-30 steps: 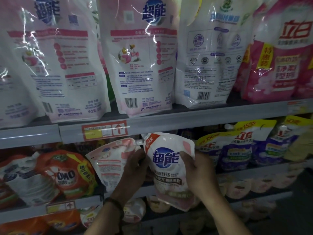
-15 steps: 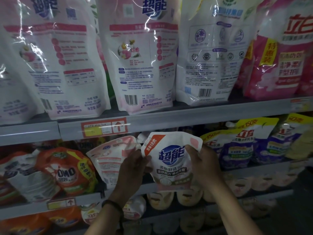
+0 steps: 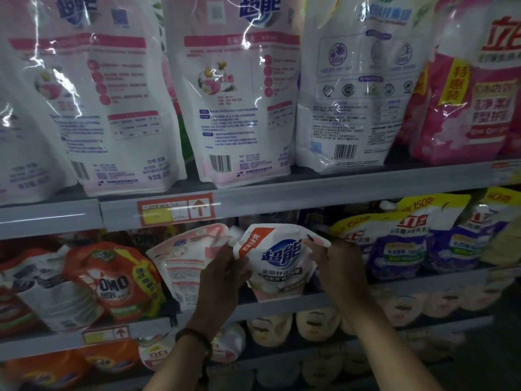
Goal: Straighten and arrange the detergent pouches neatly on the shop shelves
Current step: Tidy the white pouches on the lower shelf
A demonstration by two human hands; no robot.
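Left hand (image 3: 222, 273) and right hand (image 3: 335, 263) each pinch a side of a white detergent pouch (image 3: 277, 258), upright (slightly tilted) between both grips, just below-right of the red price tag (image 3: 176, 210); its shelf (image 3: 270, 309) likely lies straight behind.

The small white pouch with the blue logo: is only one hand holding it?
No, the left hand grips the pouch at its left edge, the right hand its top corner.
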